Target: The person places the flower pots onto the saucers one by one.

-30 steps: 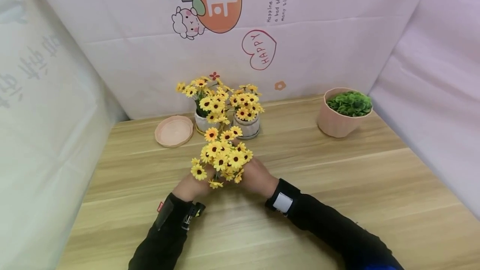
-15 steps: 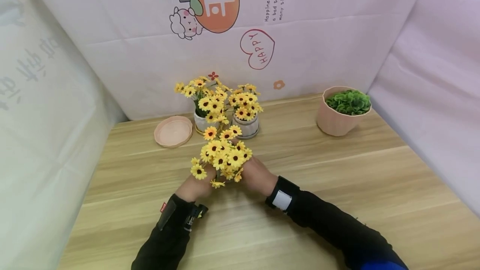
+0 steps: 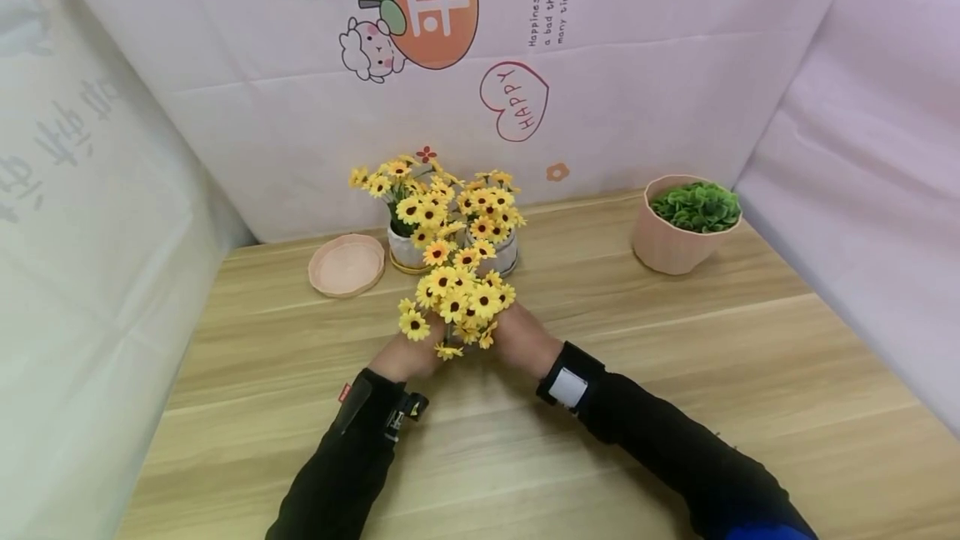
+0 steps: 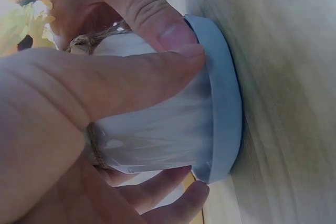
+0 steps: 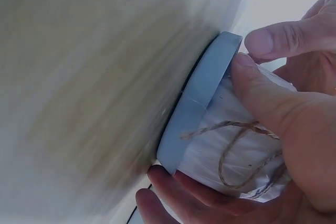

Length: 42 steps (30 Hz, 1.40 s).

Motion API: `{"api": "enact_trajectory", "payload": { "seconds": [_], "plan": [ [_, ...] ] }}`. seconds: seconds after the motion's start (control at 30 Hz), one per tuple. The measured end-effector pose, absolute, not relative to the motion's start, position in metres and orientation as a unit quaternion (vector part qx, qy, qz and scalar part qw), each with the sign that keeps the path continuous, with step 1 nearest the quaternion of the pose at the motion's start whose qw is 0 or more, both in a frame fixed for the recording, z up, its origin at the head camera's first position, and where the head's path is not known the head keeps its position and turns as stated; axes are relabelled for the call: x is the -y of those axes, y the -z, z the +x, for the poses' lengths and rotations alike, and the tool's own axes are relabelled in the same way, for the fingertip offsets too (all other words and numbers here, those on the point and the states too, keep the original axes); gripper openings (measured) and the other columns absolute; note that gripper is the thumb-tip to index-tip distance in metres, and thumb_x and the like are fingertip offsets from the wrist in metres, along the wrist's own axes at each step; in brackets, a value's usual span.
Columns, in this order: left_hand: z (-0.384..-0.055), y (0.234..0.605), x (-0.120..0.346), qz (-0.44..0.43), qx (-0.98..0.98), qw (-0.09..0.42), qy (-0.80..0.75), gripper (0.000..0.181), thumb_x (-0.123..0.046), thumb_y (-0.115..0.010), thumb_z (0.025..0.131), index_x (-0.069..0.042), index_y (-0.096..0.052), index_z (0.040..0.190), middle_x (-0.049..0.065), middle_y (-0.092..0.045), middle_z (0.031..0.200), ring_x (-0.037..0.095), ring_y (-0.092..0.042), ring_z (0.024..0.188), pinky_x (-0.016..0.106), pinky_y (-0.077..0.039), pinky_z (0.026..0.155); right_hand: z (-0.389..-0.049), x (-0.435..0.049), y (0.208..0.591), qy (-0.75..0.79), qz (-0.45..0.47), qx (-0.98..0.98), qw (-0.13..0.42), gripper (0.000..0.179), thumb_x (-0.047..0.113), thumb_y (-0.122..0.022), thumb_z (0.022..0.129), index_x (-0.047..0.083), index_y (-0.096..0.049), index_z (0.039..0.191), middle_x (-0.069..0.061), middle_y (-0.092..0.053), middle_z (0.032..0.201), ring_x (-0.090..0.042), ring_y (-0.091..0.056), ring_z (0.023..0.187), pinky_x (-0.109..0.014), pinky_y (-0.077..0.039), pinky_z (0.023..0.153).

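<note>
Both hands grip a small white flowerpot (image 4: 157, 135) from opposite sides. It sits in a grey-blue saucer (image 4: 226, 98) low at the wooden table, and brown twine (image 5: 231, 125) is tied round its neck. Yellow daisy-like flowers (image 3: 465, 294) rise from it and hide most of the fingers in the head view. My left hand (image 3: 412, 354) curls round the pot's left side, its thumb along the wall close to the saucer. On the other side my right hand (image 3: 525, 338) holds the pot, thumb near the saucer rim and fingers curled beneath that side.
Two similar flower pots stand behind: a white pot (image 3: 405, 248) on a yellow saucer and a grey-white pot (image 3: 504, 250), partly hidden by the held flowers. A pink saucer (image 3: 347, 265) lies at left. At back right stands a pink pot (image 3: 671, 240) with green foliage (image 3: 697, 207). Cloth walls surround the table.
Both hands and the flowerpot between them have shifted a little away from me and to the right, closer to the two pots behind. The other things stay where they were.
</note>
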<state>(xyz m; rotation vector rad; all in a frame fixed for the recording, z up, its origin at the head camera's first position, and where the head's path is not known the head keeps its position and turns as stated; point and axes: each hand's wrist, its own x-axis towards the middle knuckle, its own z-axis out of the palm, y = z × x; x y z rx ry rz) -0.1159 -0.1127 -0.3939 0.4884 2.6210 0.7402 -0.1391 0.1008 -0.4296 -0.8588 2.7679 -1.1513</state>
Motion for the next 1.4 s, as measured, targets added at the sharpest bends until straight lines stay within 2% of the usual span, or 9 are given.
{"api": "enact_trajectory", "payload": {
  "seconds": [0.17,0.4,0.47,0.57,0.67,0.87,1.0,1.17,1.4],
  "plan": [
    [-0.128,0.395,0.107,0.156,-0.930,0.208,-0.260,0.065,0.006,-0.055,0.098,0.013,-0.031,0.158,0.040,-0.032,0.161,0.051,-0.037,0.151,0.058,-0.033,0.126,-0.145,-0.104,0.427,0.359,-0.264,-0.895,0.016,0.051,-0.013,-0.052,0.098,-0.002,-0.049,0.148,-0.024,-0.058,0.146,-0.035,-0.060,0.131,-0.050,-0.049,0.115],
    [-0.143,0.398,0.099,0.156,-0.927,0.235,-0.246,0.062,0.001,-0.054,0.102,0.014,-0.030,0.158,0.036,-0.033,0.164,0.050,-0.042,0.148,0.056,-0.037,0.124,-0.153,-0.107,0.421,0.335,-0.245,-0.909,0.024,0.050,-0.009,-0.061,0.096,-0.003,-0.052,0.145,-0.024,-0.061,0.140,-0.035,-0.063,0.123,-0.049,-0.054,0.109],
    [-0.147,0.399,0.097,0.158,-0.928,0.243,-0.233,0.058,-0.002,-0.053,0.105,0.014,-0.033,0.156,0.034,-0.033,0.165,0.048,-0.038,0.152,0.056,-0.034,0.126,-0.155,-0.107,0.420,0.334,-0.240,-0.911,0.028,0.047,-0.007,-0.061,0.098,-0.002,-0.053,0.144,-0.024,-0.062,0.140,-0.035,-0.063,0.124,-0.049,-0.053,0.110],
    [-0.151,0.400,0.094,0.139,-0.927,0.251,-0.241,0.064,-0.004,-0.054,0.106,0.011,-0.025,0.161,0.031,-0.028,0.169,0.049,-0.037,0.153,0.056,-0.033,0.127,-0.157,-0.108,0.419,0.338,-0.230,-0.912,0.032,0.045,-0.007,-0.060,0.099,-0.002,-0.053,0.143,-0.023,-0.062,0.140,-0.034,-0.063,0.125,-0.048,-0.053,0.110],
    [-0.155,0.400,0.091,0.129,-0.928,0.249,-0.246,0.069,-0.004,-0.054,0.105,0.009,-0.020,0.164,0.030,-0.025,0.171,0.049,-0.040,0.150,0.054,-0.036,0.126,-0.161,-0.109,0.419,0.338,-0.222,-0.914,0.032,0.045,-0.007,-0.060,0.099,-0.001,-0.053,0.143,-0.022,-0.061,0.141,-0.033,-0.063,0.125,-0.047,-0.053,0.109],
    [-0.164,0.399,0.088,0.147,-0.935,0.234,-0.221,0.066,-0.004,-0.055,0.104,0.012,-0.026,0.161,0.031,-0.029,0.169,0.047,-0.036,0.154,0.054,-0.033,0.128,-0.169,-0.109,0.419,0.318,-0.217,-0.922,0.030,0.043,-0.006,-0.063,0.097,-0.002,-0.056,0.139,-0.022,-0.064,0.136,-0.033,-0.065,0.120,-0.046,-0.056,0.105],
    [-0.169,0.399,0.085,0.129,-0.936,0.235,-0.227,0.072,-0.004,-0.056,0.103,0.006,-0.020,0.165,0.029,-0.030,0.170,0.049,-0.040,0.151,0.053,-0.037,0.126,-0.174,-0.110,0.420,0.306,-0.215,-0.927,0.031,0.041,-0.004,-0.065,0.097,-0.002,-0.057,0.138,-0.023,-0.065,0.134,-0.034,-0.066,0.118,-0.046,-0.057,0.103],
    [-0.173,0.397,0.082,0.105,-0.939,0.244,-0.218,0.078,-0.009,-0.056,0.106,-0.002,-0.011,0.169,0.033,-0.041,0.162,0.049,-0.048,0.145,0.052,-0.041,0.123,-0.179,-0.111,0.420,0.309,-0.211,-0.927,0.029,0.045,-0.002,-0.066,0.097,-0.002,-0.054,0.141,-0.023,-0.063,0.138,-0.035,-0.064,0.124,-0.047,-0.056,0.106],
    [-0.182,0.396,0.080,0.123,-0.942,0.242,-0.197,0.078,-0.009,-0.055,0.107,0.000,-0.008,0.169,0.034,-0.044,0.160,0.047,-0.061,0.130,0.050,-0.048,0.115,-0.184,-0.110,0.418,0.305,-0.196,-0.931,0.033,0.039,-0.005,-0.062,0.099,-0.001,-0.057,0.137,-0.022,-0.066,0.130,-0.033,-0.065,0.119,-0.046,-0.056,0.104]
  ]
}}
